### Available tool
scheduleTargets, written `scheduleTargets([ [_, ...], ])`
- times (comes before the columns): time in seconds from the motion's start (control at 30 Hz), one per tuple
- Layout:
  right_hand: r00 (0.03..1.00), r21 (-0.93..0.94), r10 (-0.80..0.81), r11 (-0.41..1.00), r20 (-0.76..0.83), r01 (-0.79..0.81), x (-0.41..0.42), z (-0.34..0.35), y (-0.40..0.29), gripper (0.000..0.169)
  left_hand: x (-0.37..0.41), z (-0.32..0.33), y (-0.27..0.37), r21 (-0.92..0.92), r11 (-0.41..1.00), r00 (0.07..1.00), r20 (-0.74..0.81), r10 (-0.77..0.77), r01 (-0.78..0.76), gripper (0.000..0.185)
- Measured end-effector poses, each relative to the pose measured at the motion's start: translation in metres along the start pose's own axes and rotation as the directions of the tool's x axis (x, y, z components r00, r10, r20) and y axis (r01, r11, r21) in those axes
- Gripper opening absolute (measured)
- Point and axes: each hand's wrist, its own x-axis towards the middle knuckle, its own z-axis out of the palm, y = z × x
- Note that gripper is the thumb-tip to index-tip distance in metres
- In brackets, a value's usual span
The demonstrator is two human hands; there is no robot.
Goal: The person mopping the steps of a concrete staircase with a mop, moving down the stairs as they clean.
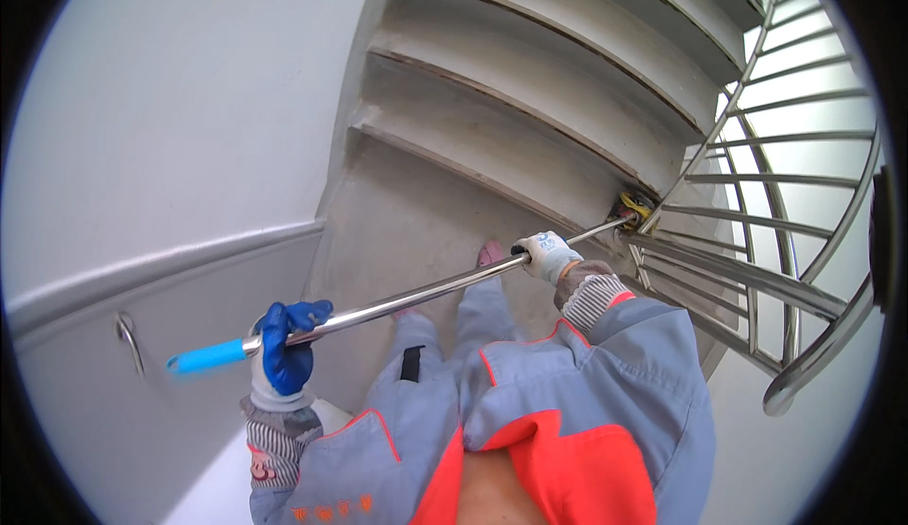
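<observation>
A long shiny metal pole (425, 291) with a light-blue grip (208, 357) slants across in front of my body. Just above that grip, my left hand (286, 347), in a blue-coated work glove, is wrapped around the metal. Further along, my right hand (546, 255) holds the same pole, its white glove back facing up. The pole's far end reaches a yellow, red and dark bundle (636, 207) at the railing end of a low stair step; I cannot tell exactly what it is.
Curved grey stairs (496, 92) with worn edges rise ahead. A stainless steel railing (773, 227) bounds them on the right. To the left stands a wall (177, 99) with a ledge (163, 269) and a metal hook or handle (130, 344). My feet are on the landing (397, 220).
</observation>
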Motion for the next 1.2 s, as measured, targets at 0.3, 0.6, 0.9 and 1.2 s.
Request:
scheduleTargets([
  [0.3, 0.876, -0.135, -0.280, 0.925, 0.392, 0.355, 0.012, 0.035, -0.168, 0.024, -0.150, -0.214, -0.036, -0.355, 0.921, 0.848, -0.527, -0.056, -0.160, 0.030],
  [0.6, 0.698, -0.132, -0.620, 0.707, 0.358, 0.695, -0.038, 0.075, -0.412, 0.026, -0.396, -0.336, 0.053, 0.011, 0.884, 0.413, -0.882, 0.229, -0.468, 0.036],
  [0.9, 0.501, -0.159, -0.843, 0.477, 0.196, 0.864, -0.051, 0.108, -0.554, 0.025, -0.593, -0.352, 0.115, 0.383, 0.759, 0.500, -0.582, 0.641, -0.527, 0.026],
  [1.2, 0.801, -0.296, -0.572, 0.745, 0.177, 0.598, 0.069, 0.147, -0.468, 0.024, -0.370, -0.137, 0.063, 0.232, 0.801, 0.639, -0.500, 0.584, -0.552, 0.037],
])
